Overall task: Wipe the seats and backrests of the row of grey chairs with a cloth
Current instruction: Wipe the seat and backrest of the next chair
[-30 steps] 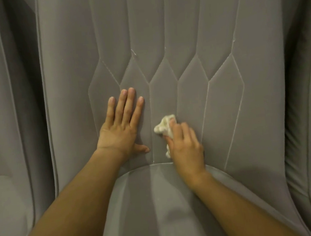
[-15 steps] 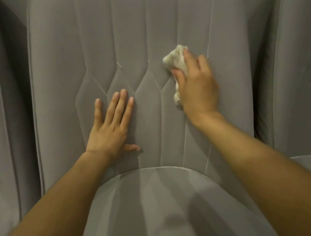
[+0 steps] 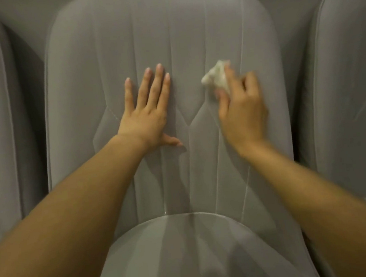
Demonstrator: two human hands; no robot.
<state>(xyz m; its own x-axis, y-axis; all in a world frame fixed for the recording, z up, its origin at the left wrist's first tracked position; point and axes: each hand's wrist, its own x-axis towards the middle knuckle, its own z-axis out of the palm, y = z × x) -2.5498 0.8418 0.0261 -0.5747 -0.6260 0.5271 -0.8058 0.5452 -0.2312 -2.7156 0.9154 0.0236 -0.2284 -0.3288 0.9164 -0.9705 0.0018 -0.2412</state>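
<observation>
Bracing: left hand (image 3: 146, 117) lay flat, fingers spread wide, on the middle backrest (image 3: 101, 56), likely steadying it | Wiping: right hand (image 3: 242, 109) gripped a crumpled pale cloth (image 3: 216, 77) against the backrest's right half | seat (image 3: 189, 250) nearer, untouched.

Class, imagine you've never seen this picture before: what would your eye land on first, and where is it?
The eye goes to the middle grey backrest, where the left hand lies flat near the centre, fingers straight. Just right of it, the right hand presses a crumpled white cloth against the fabric, pinched in its grip.
</observation>
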